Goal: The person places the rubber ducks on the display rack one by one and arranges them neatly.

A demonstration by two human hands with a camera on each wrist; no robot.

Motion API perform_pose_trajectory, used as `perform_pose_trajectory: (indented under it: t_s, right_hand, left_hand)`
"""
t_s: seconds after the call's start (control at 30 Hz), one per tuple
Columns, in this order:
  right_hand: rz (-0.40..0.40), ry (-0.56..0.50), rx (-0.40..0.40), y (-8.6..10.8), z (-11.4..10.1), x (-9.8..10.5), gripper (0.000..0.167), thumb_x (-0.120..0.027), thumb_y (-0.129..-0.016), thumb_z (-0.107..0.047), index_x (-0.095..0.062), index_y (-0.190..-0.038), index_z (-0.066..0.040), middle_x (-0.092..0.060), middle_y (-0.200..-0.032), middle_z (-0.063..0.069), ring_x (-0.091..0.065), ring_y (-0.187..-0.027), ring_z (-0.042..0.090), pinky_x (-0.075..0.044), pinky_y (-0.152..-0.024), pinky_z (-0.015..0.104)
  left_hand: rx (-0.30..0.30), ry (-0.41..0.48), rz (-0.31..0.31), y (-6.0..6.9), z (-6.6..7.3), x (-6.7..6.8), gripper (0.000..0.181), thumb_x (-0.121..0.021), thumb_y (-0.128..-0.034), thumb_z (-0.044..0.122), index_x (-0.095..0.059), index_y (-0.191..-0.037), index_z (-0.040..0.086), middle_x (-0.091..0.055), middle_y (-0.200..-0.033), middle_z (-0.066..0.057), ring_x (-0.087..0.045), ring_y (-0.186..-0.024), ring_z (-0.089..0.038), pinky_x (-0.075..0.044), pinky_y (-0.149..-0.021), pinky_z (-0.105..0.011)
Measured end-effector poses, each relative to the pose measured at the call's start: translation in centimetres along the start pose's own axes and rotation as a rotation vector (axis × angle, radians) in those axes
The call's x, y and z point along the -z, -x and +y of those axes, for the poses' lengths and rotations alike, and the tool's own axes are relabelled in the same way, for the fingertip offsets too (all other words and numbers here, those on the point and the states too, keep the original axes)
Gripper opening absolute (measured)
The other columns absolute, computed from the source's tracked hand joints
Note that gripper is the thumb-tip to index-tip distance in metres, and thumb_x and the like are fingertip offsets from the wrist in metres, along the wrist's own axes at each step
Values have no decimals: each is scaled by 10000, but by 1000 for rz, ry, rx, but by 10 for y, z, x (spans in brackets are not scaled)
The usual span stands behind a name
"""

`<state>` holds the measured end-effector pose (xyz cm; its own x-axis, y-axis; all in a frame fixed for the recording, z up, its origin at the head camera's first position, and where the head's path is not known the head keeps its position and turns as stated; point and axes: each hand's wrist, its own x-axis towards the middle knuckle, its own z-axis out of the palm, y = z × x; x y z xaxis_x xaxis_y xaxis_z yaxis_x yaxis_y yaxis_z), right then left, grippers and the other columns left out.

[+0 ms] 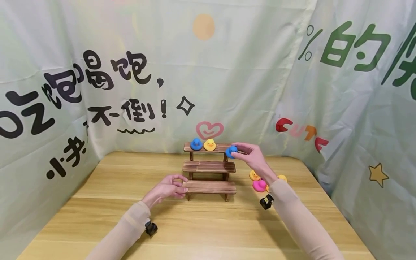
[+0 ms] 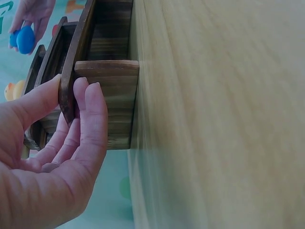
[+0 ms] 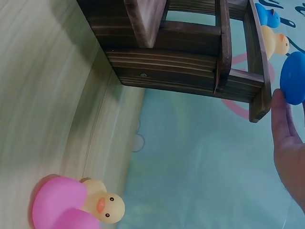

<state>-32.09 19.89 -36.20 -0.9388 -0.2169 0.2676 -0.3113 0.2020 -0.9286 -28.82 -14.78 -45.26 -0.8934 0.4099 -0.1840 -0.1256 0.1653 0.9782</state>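
Note:
A three-tier wooden display stand (image 1: pixel 209 186) stands on the table. On its top tier, a blue rubber duck (image 1: pixel 196 144) and a yellow rubber duck (image 1: pixel 209 144) sit side by side at the left. My right hand (image 1: pixel 252 158) pinches another blue rubber duck (image 1: pixel 231 152) at the right end of that tier; in the right wrist view this duck (image 3: pixel 293 78) appears beyond the shelf end. My left hand (image 1: pixel 166 187) grips the left end of the lowest tier. In the left wrist view the thumb (image 2: pixel 43 100) lies on the shelf's upper face, the fingers below it.
Right of the stand, partly behind my right forearm, lie a pink duck (image 1: pixel 260 186) and several yellow ones, among them a yellow duck (image 1: pixel 255 175). Printed fabric (image 1: pixel 240 90) hangs around the wooden table (image 1: pixel 201 231) at the back and sides.

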Motion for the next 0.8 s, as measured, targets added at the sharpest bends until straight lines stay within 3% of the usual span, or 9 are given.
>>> perform_pose_trajectory:
  t_s: [0.2,0.6,0.8]
  right_hand:
    - [-14,3,-20,-4,1,-3,503,-785,-838,-302,-644,-1277,-101,-679,-1251,103,-683,-1047,127,-553,-930,252]
    - [-39,37,32,-15,-3,-7,445,-734,-890,-252,-633,-1291,-87,-666,-1253,152,-671,-991,92,-561,-860,218]
    - [-51,57,45,-24,-5,-9,453,-723,-899,-223,-615,-1309,-63,-658,-1265,156,-658,-1084,173,-565,-907,247]
  left_hand:
    - [-4,-15,-2,1,0,2,449,-698,-859,-9,-493,-1257,-34,-652,-838,-89,-692,-758,-247,-624,-787,-417]
    - [-9,-4,-10,0,0,0,456,-705,-859,0,-491,-1260,-43,-646,-829,-72,-689,-748,-229,-624,-790,-419]
    - [-12,2,-8,-1,-1,0,452,-705,-860,2,-496,-1259,-35,-650,-833,-80,-690,-748,-233,-624,-789,-420]
